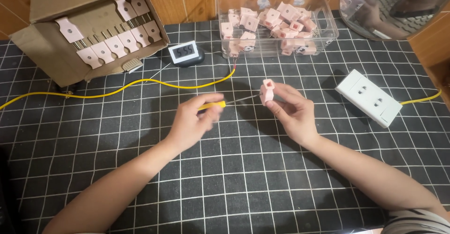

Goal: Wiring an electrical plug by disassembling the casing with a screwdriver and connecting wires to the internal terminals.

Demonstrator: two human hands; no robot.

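Observation:
My left hand [194,118] grips a screwdriver with a yellow handle [212,105]; its thin metal shaft runs right to a small pink plug housing [267,90]. My right hand [291,109] holds that pink piece upright between thumb and fingers, above the black grid-patterned cloth [225,182]. The screwdriver tip meets the left side of the pink piece. Both forearms reach in from the bottom edge.
A clear plastic box [328,27] of several pink parts stands at the back. A cardboard box [61,51] with pink plugs is back left. A small digital timer [183,53], a yellow cable [122,88] and a white socket block [369,97] lie around.

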